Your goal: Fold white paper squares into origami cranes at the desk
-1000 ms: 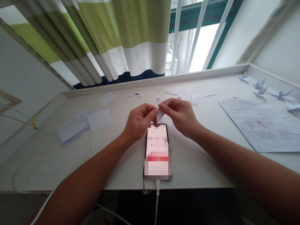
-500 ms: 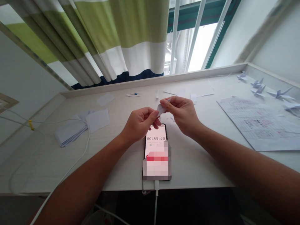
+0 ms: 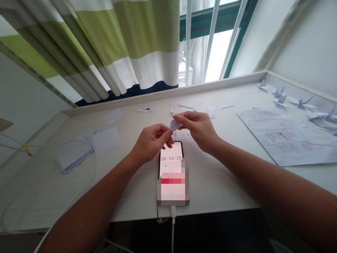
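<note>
A small folded piece of white paper (image 3: 174, 124) is held in the air between both hands, just above the top end of a phone (image 3: 171, 168). My left hand (image 3: 155, 140) pinches its lower left end between thumb and forefinger. From the upper right, my right hand (image 3: 198, 127) grips the other end the same way. Fingers cover part of the paper, so its full shape is hidden. The phone lies on the desk with a lit timer screen and a white charging cable (image 3: 173, 214) plugged in at its bottom.
Stacked paper sheets (image 3: 75, 154) lie at the left beside a loose white cord (image 3: 94, 165). Paper scraps (image 3: 211, 111) are scattered behind my hands. Several folded paper cranes (image 3: 301, 102) stand at the far right, behind a large written sheet (image 3: 279, 137). A raised rim (image 3: 147, 99) edges the desk.
The view has shifted slightly, so the desk and hands sit a little further left. Both hands keep their hold on the folded paper, with hardly any change in their pose.
</note>
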{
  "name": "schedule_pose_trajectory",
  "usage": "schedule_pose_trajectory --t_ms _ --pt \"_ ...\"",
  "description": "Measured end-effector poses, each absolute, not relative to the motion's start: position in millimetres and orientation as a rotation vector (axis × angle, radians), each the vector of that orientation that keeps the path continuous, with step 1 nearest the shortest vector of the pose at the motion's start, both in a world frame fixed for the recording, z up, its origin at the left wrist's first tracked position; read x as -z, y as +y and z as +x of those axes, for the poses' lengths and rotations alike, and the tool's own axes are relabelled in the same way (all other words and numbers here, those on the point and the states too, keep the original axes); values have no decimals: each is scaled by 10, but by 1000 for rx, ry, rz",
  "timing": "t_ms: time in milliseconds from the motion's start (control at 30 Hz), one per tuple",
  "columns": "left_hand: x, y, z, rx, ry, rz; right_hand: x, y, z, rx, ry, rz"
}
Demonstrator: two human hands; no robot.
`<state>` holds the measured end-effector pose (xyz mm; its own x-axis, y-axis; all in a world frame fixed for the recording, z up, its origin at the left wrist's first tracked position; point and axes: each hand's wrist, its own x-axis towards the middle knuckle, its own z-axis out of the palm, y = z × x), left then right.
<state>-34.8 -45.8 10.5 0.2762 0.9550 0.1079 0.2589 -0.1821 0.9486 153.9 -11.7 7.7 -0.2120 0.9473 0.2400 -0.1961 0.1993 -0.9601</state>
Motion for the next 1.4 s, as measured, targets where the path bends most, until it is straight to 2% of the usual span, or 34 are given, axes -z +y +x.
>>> schedule_pose_trajectory --t_ms 900,1233,1400 --pt "-183 -411 -394 -943 1116 1470 -63 -71 1562 -1253 -1314 -755" --pt "-212 -411 -473 -899 1123 1913 -44 -44 1569 -1318 -1303 -732" --pt "-143 -370 -467 -985 1219 1905 -42 -50 1563 -1262 -1309 -742"
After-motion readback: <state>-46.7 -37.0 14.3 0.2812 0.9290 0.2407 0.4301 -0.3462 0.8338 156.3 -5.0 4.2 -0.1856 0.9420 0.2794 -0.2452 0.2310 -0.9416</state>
